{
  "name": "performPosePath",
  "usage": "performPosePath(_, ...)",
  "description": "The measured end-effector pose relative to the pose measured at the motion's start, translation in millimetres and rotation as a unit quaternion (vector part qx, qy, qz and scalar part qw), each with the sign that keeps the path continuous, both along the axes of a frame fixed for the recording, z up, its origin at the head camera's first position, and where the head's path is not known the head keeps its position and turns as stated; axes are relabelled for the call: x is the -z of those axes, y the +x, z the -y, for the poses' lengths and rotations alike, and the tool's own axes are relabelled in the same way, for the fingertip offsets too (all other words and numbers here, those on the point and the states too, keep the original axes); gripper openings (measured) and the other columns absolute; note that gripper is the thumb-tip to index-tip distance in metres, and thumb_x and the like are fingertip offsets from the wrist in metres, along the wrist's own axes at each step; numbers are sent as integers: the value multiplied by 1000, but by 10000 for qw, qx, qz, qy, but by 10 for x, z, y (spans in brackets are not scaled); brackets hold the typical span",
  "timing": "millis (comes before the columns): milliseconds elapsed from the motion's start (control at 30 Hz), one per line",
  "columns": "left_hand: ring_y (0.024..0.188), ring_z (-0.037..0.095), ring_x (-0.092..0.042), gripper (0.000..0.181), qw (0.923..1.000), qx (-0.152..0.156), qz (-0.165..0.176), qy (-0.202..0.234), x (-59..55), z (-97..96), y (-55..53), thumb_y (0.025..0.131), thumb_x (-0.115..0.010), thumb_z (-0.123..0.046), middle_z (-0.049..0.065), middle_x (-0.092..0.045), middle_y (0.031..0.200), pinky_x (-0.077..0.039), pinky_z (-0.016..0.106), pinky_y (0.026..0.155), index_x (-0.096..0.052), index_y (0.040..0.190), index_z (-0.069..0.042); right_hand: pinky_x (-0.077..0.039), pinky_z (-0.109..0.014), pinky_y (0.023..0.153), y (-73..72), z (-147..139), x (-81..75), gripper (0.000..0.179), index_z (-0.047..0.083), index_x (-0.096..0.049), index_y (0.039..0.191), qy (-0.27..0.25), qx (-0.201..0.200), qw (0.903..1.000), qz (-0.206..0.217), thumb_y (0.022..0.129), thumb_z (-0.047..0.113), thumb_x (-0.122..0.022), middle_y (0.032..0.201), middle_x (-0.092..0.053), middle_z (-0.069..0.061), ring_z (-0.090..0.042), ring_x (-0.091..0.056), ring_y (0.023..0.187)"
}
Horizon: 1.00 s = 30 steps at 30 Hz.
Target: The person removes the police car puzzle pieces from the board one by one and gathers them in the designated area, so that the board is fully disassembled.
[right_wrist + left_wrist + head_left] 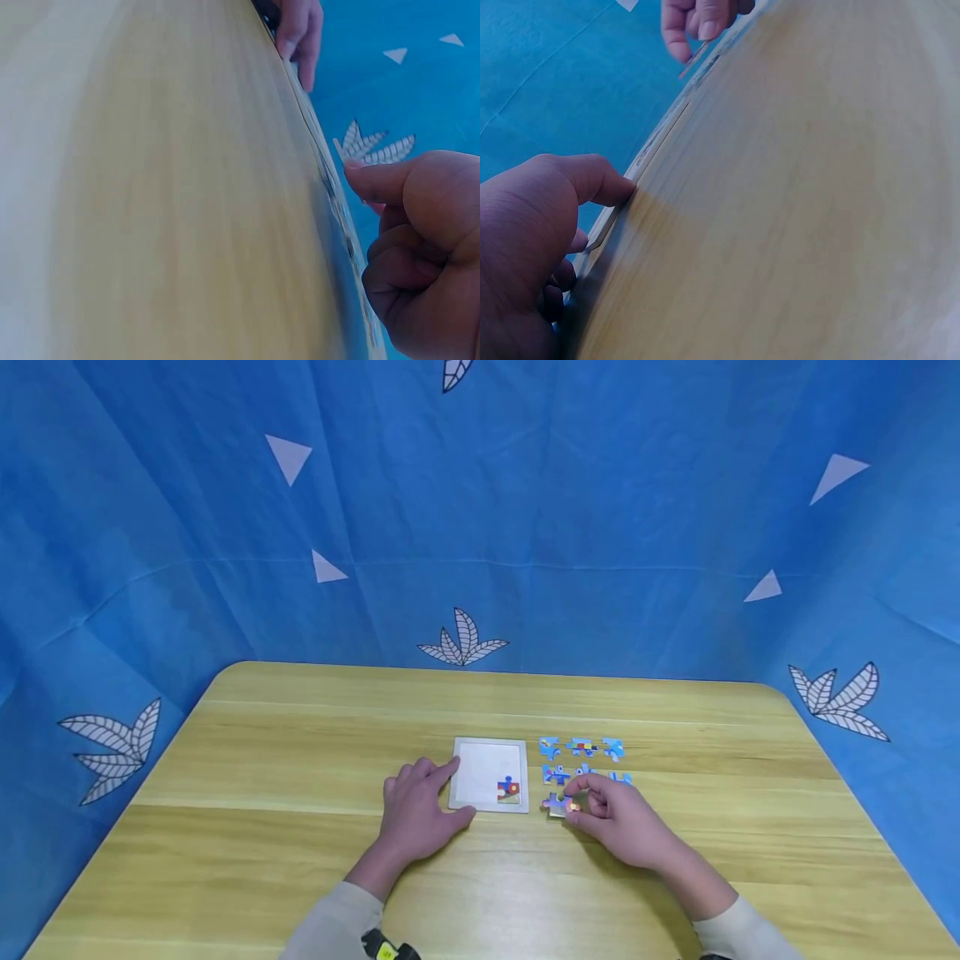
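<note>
A square white-grey puzzle tray (490, 741) lies on the table, with one red, yellow and blue puzzle piece (508, 790) in its lower right corner. My left hand (417, 814) is at the tray's left side, thumb touching near the lower left corner and index finger on the left rim. Between thumb and fingertips, my right hand (626, 822) pinches a puzzle piece (556, 806) just right of the tray. In the left wrist view that piece (694, 61) appears edge-on, tilted, above the table's surface.
Several loose blue puzzle pieces (550, 747) lie in rows right of the tray, some partly covered by the right hand. The wooden table (315, 735) extends around them. Behind it hangs a blue curtain (480, 510) with white leaf and triangle prints.
</note>
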<state>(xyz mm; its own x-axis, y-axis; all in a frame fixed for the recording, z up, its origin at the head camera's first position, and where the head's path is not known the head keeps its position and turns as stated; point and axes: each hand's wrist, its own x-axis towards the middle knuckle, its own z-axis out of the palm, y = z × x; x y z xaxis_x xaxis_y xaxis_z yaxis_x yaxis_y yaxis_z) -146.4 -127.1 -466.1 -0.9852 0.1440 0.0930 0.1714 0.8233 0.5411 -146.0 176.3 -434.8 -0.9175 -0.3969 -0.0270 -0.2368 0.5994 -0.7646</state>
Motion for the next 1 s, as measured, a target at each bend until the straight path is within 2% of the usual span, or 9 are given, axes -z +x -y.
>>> performPosePath(400, 88, 19, -40, 76, 10000, -28, 49, -3, 7, 2, 0, 77, -79, -47, -5, -46, 96, -26, 41, 80, -58, 143, -14, -42, -30, 69, 69, -293, -1, 22, 10, -66, 110, 80, 175, 9998, -13, 90, 13, -76, 60, -33, 11, -4, -31, 53)
performPosePath(500, 89, 19, -40, 76, 10000, -29, 56, 0, 8, 2, -4, 77, -79, -47, -5, -47, 96, -26, 41, 80, -58, 143, -15, -47, -34, 84, 78, -330, 1, 22, 10, -66, 109, 108, 181, 9998, 28, 90, 12, -76, 60, -32, 11, -3, -30, 53)
performPosePath(567, 89, 19, -40, 76, 10000, -27, 60, 3, 6, 3, -5, 77, -79, -46, -5, -47, 96, -26, 41, 80, -58, 143, -15, -46, -40, 95, 78, -346, 5, 22, 11, -66, 109, 134, 176, 9997, 54, 90, 12, -76, 59, -31, 12, -3, -30, 52)
performPosePath(633, 89, 19, -40, 76, 10000, -32, 50, 5, 4, 4, -6, 77, -79, -46, -5, -47, 97, -26, 41, 80, -58, 143, -15, -42, -45, 100, 75, -356, 8, 21, 11, -66, 108, 172, 180, 9997, 61, 89, 12, -76, 58, -30, 12, -3, -29, 52)
performPosePath(1000, 89, 19, -40, 76, 9999, -33, 98, 30, -7, -2, 3, 78, -79, -46, -4, -47, 97, -26, 41, 80, -57, 143, -15, -44, -34, 85, 76, -366, 32, 23, 11, -67, 109, 348, 247, 9991, 85, 88, 11, -77, 58, -30, 12, -3, -29, 51)
